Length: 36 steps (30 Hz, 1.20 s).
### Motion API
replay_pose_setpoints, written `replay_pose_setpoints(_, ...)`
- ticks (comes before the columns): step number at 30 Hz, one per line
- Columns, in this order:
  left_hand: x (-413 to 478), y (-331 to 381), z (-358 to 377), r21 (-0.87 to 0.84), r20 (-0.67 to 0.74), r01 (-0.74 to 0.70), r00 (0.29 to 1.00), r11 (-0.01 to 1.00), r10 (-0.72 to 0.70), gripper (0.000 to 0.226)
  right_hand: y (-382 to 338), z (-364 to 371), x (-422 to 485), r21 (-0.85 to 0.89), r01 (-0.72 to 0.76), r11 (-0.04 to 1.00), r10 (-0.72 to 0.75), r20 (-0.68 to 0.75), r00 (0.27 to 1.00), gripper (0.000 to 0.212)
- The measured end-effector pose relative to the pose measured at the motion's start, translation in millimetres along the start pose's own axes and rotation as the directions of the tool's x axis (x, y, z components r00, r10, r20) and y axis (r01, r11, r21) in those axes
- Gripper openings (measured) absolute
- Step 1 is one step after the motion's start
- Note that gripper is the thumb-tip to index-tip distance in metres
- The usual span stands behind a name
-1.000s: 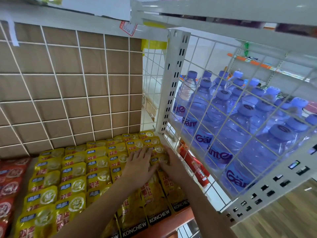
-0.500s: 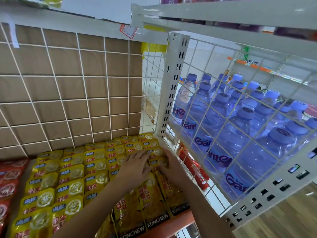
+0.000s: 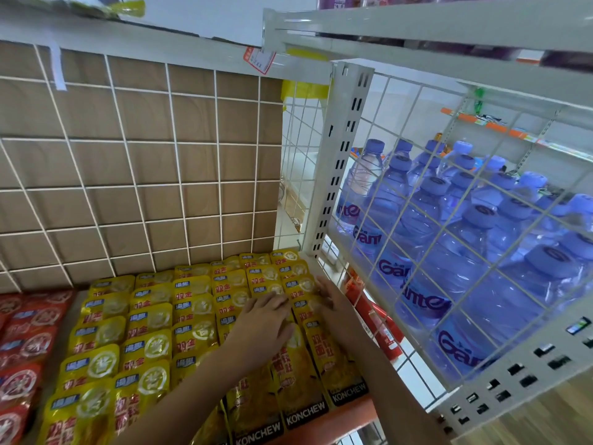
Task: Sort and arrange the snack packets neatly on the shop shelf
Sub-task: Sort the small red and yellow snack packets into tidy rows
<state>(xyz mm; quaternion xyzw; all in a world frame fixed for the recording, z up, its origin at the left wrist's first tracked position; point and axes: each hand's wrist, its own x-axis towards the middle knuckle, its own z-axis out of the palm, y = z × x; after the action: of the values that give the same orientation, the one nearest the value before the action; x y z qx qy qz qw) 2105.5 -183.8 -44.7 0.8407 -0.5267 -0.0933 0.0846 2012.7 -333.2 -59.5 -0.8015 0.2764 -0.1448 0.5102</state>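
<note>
Several overlapping rows of yellow snack packets [image 3: 150, 342] lie on the shelf. My left hand [image 3: 264, 319] rests flat on the packets in the right-hand rows, fingers straight and pointing right. My right hand [image 3: 330, 298] touches the rightmost yellow row [image 3: 296, 279] with straight fingers, close to the shelf's right side. The two hands almost meet over that row. Packets under my palms are hidden.
Red snack packets [image 3: 22, 342] fill the shelf's left end. A white wire grid over a wood panel [image 3: 144, 175] backs the shelf. To the right, a wire cage holds blue water bottles [image 3: 465, 252]. An orange shelf edge [image 3: 346, 419] runs along the front.
The view has shifted slightly and both hands have slid a little toward the back of the right-hand rows, still flat on the packets.
</note>
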Motion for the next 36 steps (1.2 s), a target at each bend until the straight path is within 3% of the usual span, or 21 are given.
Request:
replay_pose_setpoints(5,-4.0,-7.2,-4.9,-0.032,-0.020,0.028,0.999,0.999,-0.029,0.068,-7.3,-4.1,-4.3,-0.042,0.004,0.999,-0.006,-0.045,0.999,0.054)
replay_pose_setpoints(9,-1.0,-15.8,-10.8,-0.071,-0.026,0.069,0.997,0.995,-0.071,0.051,-18.5,-10.4,-1.6,-0.170,0.061,0.984,-0.066,-0.029,0.997,0.052)
replay_pose_setpoints(14,14.9,-15.5,-15.6,-0.089,-0.044,0.085,0.995,0.992,-0.089,0.052,-31.9,-5.4,11.8,-0.230,0.089,0.969,-0.078,0.055,0.995,0.029)
replay_pose_setpoints(19,36.6,-19.2,-21.4,-0.136,-0.050,0.108,0.992,0.985,-0.115,0.047,-31.9,-9.2,29.3,-0.299,0.058,0.953,-0.052,0.026,0.998,0.031)
replay_pose_setpoints(25,48.0,-21.3,-17.4,-0.103,-0.015,0.106,0.994,0.989,-0.108,0.049,-28.3,-12.1,36.4,-0.318,0.037,0.947,-0.023,0.048,0.999,0.033)
replay_pose_setpoints(36,43.9,-27.2,-12.8,-0.146,-0.126,0.116,0.983,0.982,-0.135,0.043,-18.2,-11.3,38.1,-0.274,0.077,0.959,-0.068,0.042,0.997,0.028)
